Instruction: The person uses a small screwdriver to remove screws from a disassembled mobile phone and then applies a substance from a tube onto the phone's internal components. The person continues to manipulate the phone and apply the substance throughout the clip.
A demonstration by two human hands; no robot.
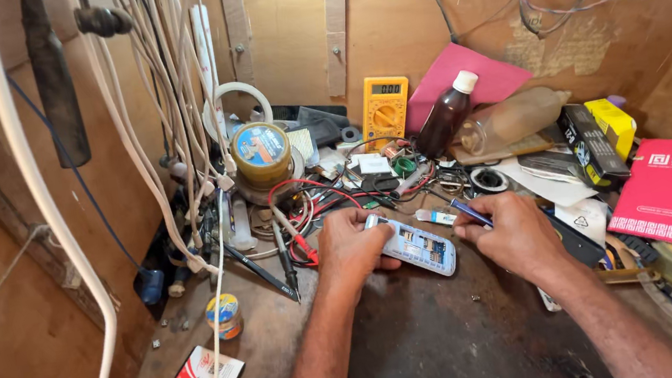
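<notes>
The phone point(417, 247) is white with a blue inner board. Behind it stands a yellow multimeter point(384, 109). Right of the phone lies a red box point(671, 192) with a white patterned band.

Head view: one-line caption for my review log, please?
Left hand steadies an opened white mobile phone while right hand holds a thin blue tool over a cluttered wooden workbench.

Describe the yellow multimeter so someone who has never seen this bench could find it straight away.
Start at the plywood back wall of the cluttered workbench. Propped against its foot, left of a pink card and a brown bottle, stands the multimeter. It alone is yellow with a round dial and a small display on top.
</notes>
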